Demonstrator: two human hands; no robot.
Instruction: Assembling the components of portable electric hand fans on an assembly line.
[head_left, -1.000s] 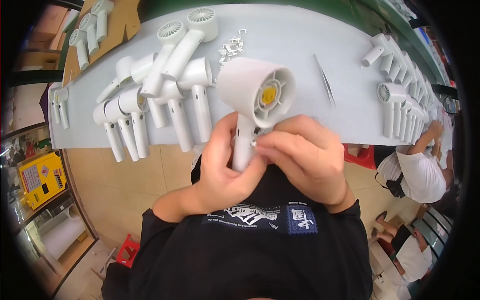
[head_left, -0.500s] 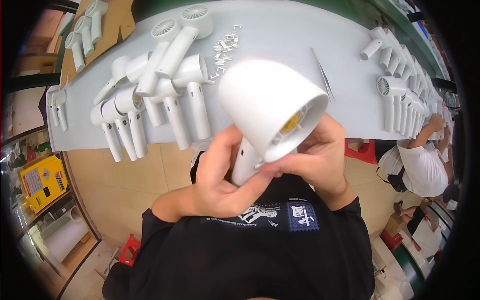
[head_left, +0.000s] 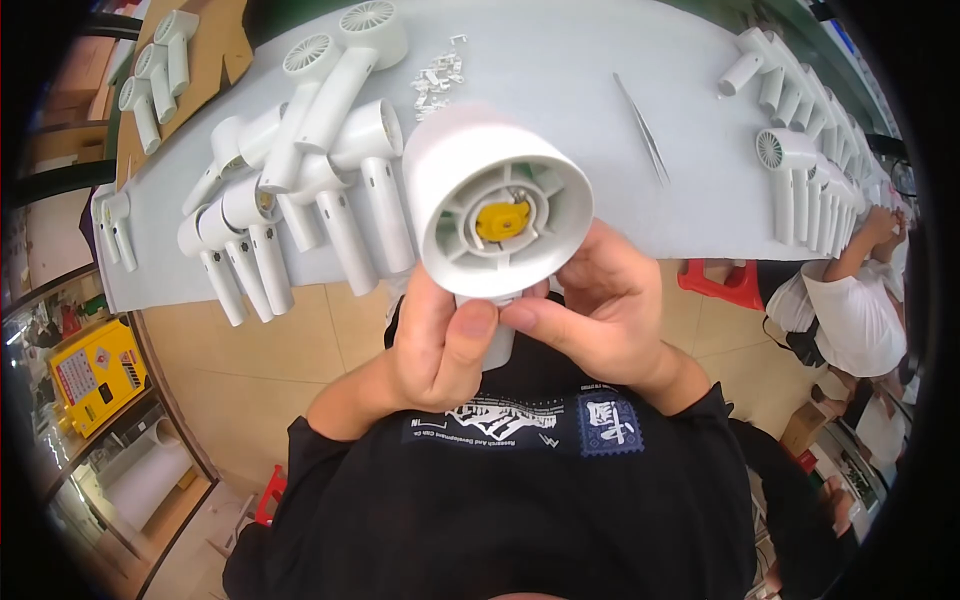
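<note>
I hold a white hair dryer housing [head_left: 455, 150] up over the near table edge, its wide round mouth facing me. Inside that mouth sits a yellow part [head_left: 502, 222], ringed by white ribs. My left hand [head_left: 438, 340] is closed round the handle from the left, its thumb near the top of the handle. From the other side my right hand [head_left: 608, 305] grips the handle's top below the barrel, its thumb tip close to the left thumb. Fingers behind the handle are partly hidden.
Left on the grey table [head_left: 560, 80] stand several white hair dryer housings [head_left: 345, 205]. Small white plastic pieces [head_left: 440, 75] and metal tweezers [head_left: 641, 128] lie farther back. More white housings [head_left: 800, 180] line the right, near a co-worker [head_left: 855, 310]. A red stool [head_left: 722, 284] stands below the table edge.
The housing has turned so its mouth faces me, showing the yellow part fully, and has shifted left. My right hand has moved left with it; both hands keep hold.
</note>
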